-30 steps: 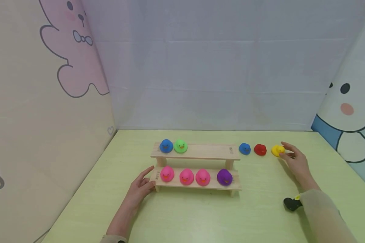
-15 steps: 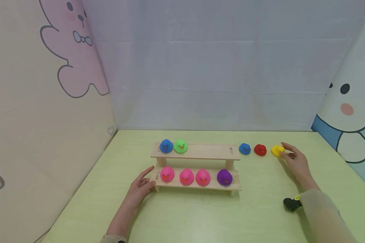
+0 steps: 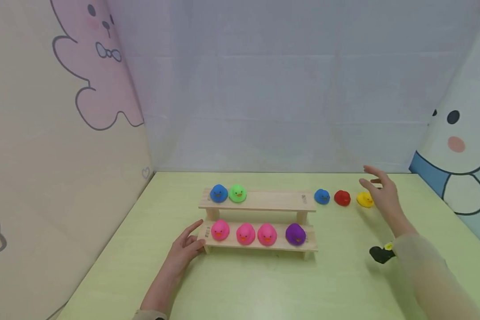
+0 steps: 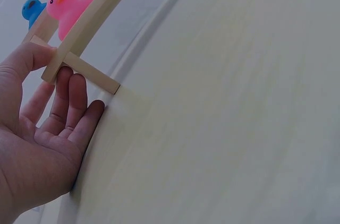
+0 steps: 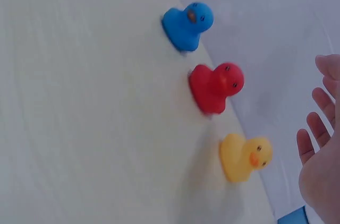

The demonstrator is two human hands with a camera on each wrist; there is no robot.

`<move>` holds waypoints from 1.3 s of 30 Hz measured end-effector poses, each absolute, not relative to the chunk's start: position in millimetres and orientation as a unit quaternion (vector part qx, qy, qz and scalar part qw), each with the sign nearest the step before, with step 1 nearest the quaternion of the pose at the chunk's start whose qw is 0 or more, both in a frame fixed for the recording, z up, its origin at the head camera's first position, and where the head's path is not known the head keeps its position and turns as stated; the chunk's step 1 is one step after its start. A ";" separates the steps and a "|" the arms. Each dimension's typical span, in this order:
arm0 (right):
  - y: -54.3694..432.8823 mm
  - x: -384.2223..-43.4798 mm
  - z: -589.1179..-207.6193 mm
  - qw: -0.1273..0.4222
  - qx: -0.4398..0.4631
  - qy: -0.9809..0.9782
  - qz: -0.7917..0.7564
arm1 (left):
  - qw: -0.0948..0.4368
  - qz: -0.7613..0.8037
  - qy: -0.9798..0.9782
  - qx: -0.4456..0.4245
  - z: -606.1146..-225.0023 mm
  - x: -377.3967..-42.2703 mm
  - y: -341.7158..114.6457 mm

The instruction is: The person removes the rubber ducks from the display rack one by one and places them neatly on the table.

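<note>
My left hand [image 3: 186,246] holds the left end of the lower board of a two-step wooden rack [image 3: 274,201]. In the left wrist view the thumb lies on the board end and curled fingers [image 4: 62,88] reach beneath it. My right hand [image 3: 387,203] is raised beside a yellow rubber duck [image 3: 364,199], apart from it, with nothing between thumb and fingers. The right wrist view shows that duck on the table, in a row with a red duck [image 5: 215,87] and a blue duck [image 5: 186,26].
On the upper board sit a blue duck [image 3: 218,194] and a green duck [image 3: 238,193]. The lower board carries several pink ducks [image 3: 246,234] and a purple duck [image 3: 295,234]. A black object [image 3: 382,254] hangs at the right sleeve. White cloth [image 3: 280,111] backs the table.
My right hand has let go of the yellow duck and risen up and away from it. The duck now faces more forward. The left hand stays on the rack.
</note>
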State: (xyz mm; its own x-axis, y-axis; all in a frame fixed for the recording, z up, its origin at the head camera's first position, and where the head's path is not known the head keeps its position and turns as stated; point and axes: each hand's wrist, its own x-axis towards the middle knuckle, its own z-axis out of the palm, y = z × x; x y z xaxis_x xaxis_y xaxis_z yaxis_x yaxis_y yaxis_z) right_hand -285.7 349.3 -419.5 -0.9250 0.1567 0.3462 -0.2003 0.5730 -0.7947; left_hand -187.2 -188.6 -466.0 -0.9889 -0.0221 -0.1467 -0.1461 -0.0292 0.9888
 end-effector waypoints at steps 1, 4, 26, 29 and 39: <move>344.3 -288.9 -412.6 0.197 0.022 -0.863 0.464 | 0.043 0.715 0.695 -0.060 -466.1 -187.1 -188.7; 326.9 -296.2 -391.9 0.203 0.046 -0.853 0.478 | 0.042 0.717 0.693 -0.061 -466.3 -186.7 -188.6; 165.7 -269.6 -299.9 0.202 0.201 -0.757 0.588 | 0.042 0.721 0.689 -0.059 -464.2 -185.5 -187.2; 147.4 -266.1 -299.6 0.198 0.211 -0.755 0.588 | 0.041 0.722 0.688 -0.058 -465.2 -185.8 -187.2; 99.2 -291.7 -341.3 0.203 0.219 -0.734 0.610 | 0.037 0.720 0.690 -0.062 -466.8 -186.2 -187.7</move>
State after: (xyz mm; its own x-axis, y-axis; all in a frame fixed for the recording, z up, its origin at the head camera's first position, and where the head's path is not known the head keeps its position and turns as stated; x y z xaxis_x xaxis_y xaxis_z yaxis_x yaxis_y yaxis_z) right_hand -291.7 99.2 -341.3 -0.8212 -0.0734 0.5660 -0.5699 0.1593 -0.8061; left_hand -186.2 -187.7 -466.8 -0.9894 -0.0323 -0.1417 -0.1402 -0.0443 0.9891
